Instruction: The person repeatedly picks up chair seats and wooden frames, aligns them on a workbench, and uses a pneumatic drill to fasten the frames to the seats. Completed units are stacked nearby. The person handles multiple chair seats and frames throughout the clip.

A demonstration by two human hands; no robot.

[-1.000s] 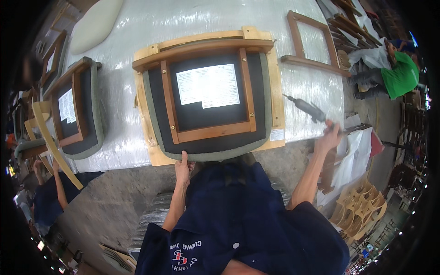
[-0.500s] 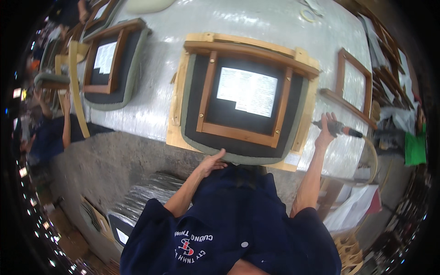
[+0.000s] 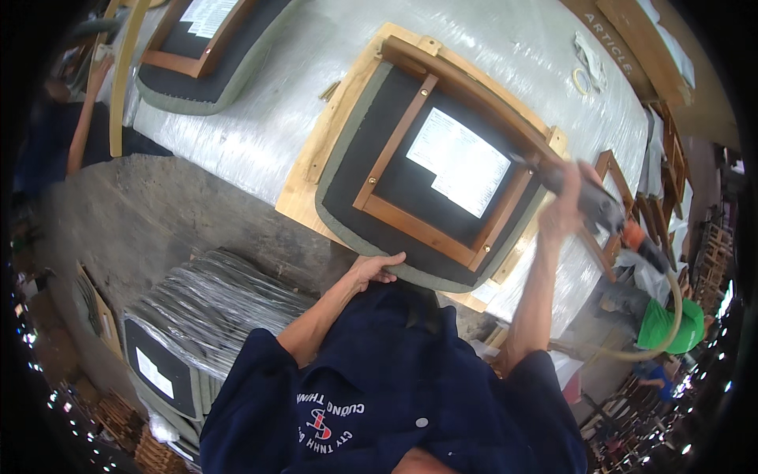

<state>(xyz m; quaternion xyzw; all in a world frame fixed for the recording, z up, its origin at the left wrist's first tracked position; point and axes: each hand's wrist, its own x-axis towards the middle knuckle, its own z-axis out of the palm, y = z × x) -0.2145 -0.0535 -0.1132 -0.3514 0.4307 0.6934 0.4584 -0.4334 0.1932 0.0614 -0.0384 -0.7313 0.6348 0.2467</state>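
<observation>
An upholstered chair seat (image 3: 341, 178) lies underside up on a light wooden board (image 3: 300, 193), its black base bordered by grey-green fabric. On it sits a brown wooden frame (image 3: 414, 231) with brass-coloured screws around white paper labels (image 3: 459, 162). My left hand (image 3: 374, 270) grips the seat's near edge, thumb on top and the other fingers partly hidden. Wrapped round an air screwdriver (image 3: 602, 209) with a hose, my right hand (image 3: 560, 207) is slightly blurred. The screwdriver's tip is close to the screw at the frame's far right corner; I cannot tell whether they touch.
Another upturned seat (image 3: 229, 79) lies on the plastic-covered table (image 3: 260, 150) at left, near a co-worker's arm (image 3: 83, 130). A tape roll (image 3: 582, 81) and a loose brown frame (image 3: 620, 178) are at right. Stacked wrapped seats (image 3: 213, 308) stand at lower left.
My right hand has brought the screwdriver from beside the seat up and over the frame's right side. My left hand still grips the near edge. The view has turned.
</observation>
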